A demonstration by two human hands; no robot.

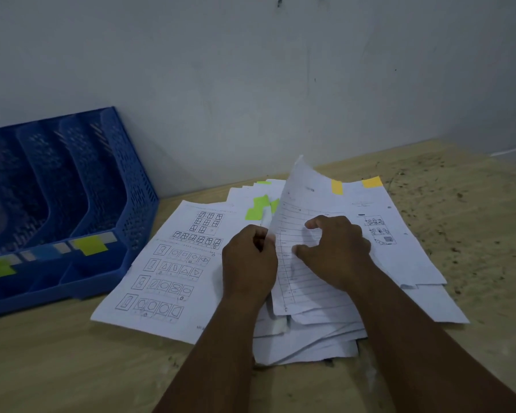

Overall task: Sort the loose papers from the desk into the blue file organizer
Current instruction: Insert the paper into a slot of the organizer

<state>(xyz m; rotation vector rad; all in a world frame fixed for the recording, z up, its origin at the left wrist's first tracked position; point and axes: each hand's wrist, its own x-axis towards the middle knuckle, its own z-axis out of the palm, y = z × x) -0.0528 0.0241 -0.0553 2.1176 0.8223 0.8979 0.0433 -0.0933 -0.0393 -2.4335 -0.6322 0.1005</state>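
A loose pile of white printed papers point(405, 242) lies spread on the wooden desk point(57, 362), some with green or orange sticky tabs. My left hand point(249, 263) pinches the left edge of a ruled table sheet point(303, 281), which curls up off the pile. My right hand point(337, 248) rests on that sheet with fingers bent, thumb and fingertips pressing its surface. A sheet of shape puzzles point(173, 263) lies flat to the left. The blue file organizer point(108, 263) stands at the left against the wall, its slots marked with yellow and green tabs.
A grey wall point(251, 84) closes the desk's far side. The desk surface at the right is speckled with dark marks. Bare desk lies in front of the organizer and at the near left.
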